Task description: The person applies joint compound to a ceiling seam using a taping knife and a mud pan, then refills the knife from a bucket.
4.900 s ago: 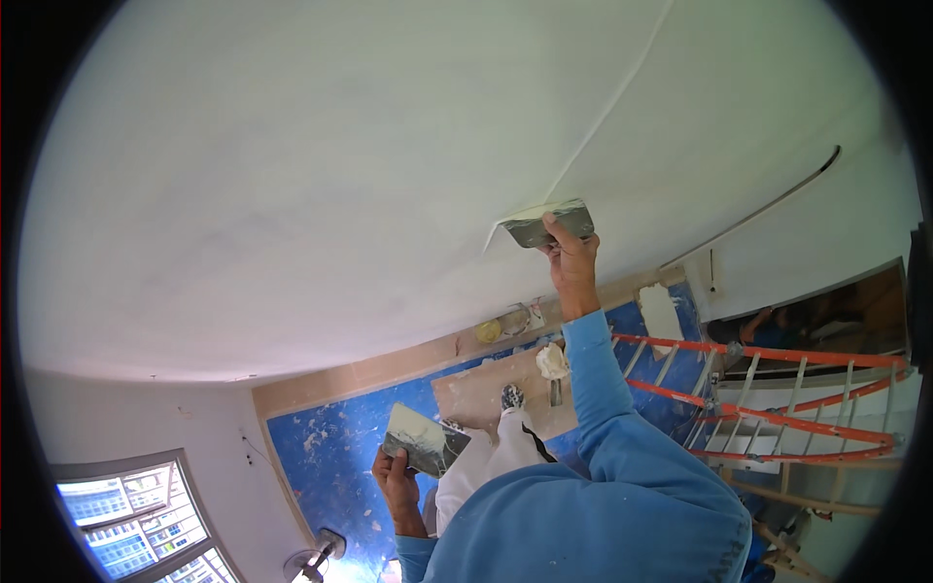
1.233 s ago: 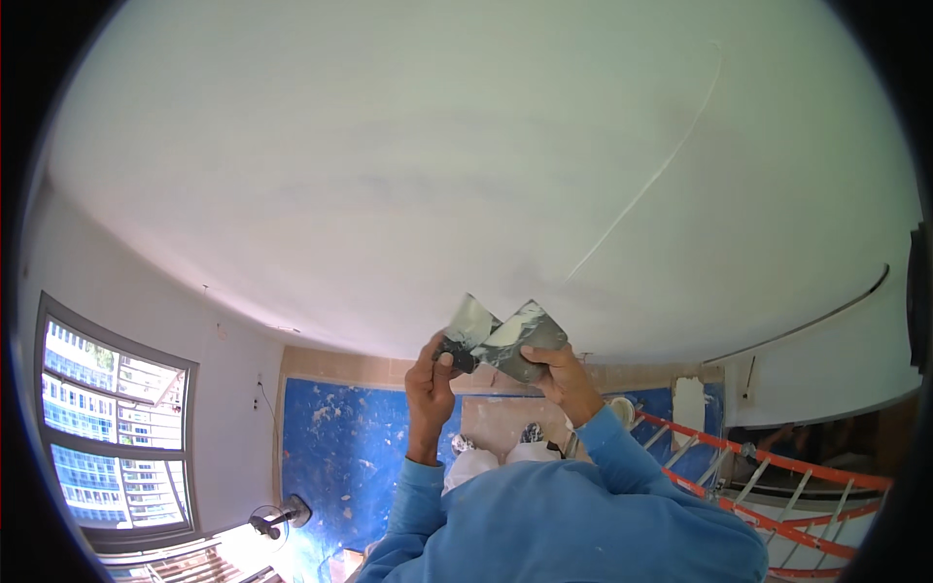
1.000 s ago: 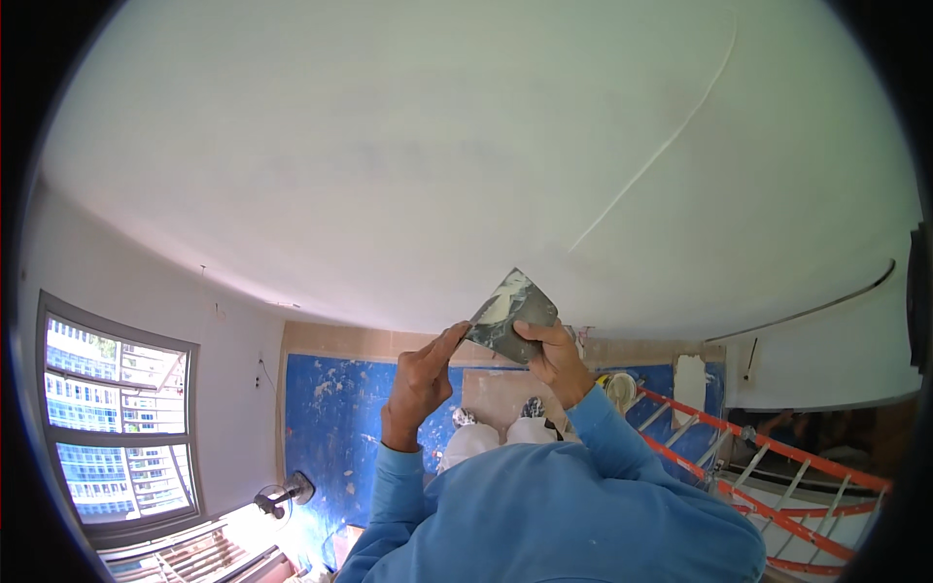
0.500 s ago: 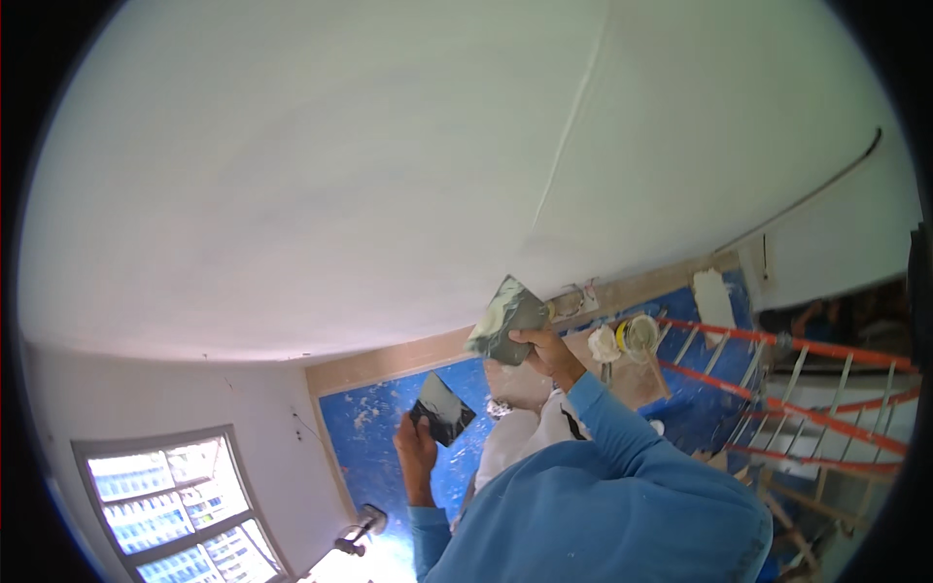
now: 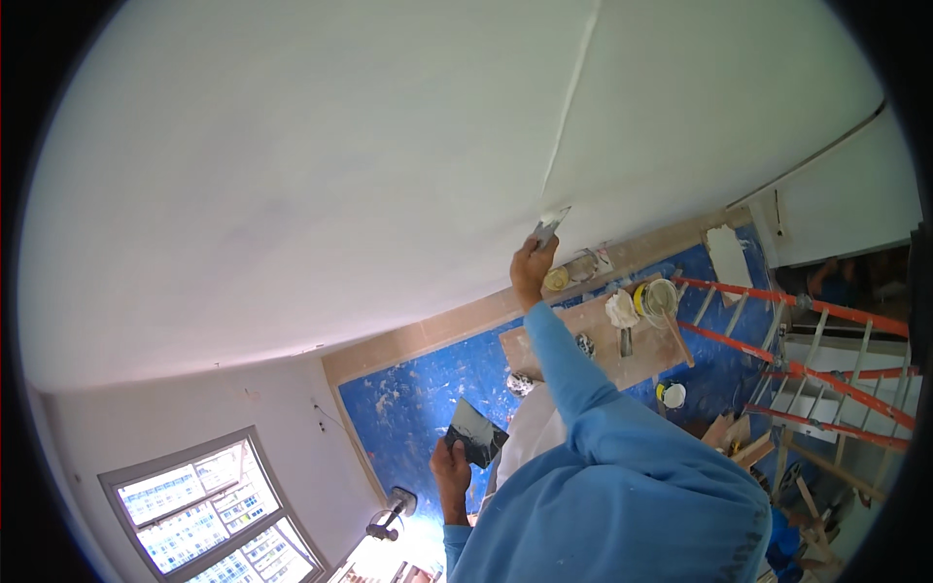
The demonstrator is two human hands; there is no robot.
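My right hand (image 5: 533,269) is raised to the white wall (image 5: 321,185), its fingers wrapped round a putty knife (image 5: 550,228). White compound sits on that blade, which is at the lower end of a pale raised seam (image 5: 567,107); whether it touches the wall is hard to tell. Lower and to the left, my left hand (image 5: 449,473) grips a dark, square-bladed spreader (image 5: 476,433) streaked with white compound. This spreader is away from the wall, over the blue floor sheet (image 5: 389,413).
On a brown board (image 5: 607,325) to the right are an open bucket (image 5: 657,299) and a white lump of compound (image 5: 622,309). A smaller pot (image 5: 671,394) stands beyond it. An orange ladder (image 5: 802,369) leans at far right; a lamp-like fixture (image 5: 394,512) is at lower left.
My right hand has gone up and forward, bringing its putty knife to the seam's lower end, away from my left-hand spreader. The view has shifted, and my left hand still holds its spreader.
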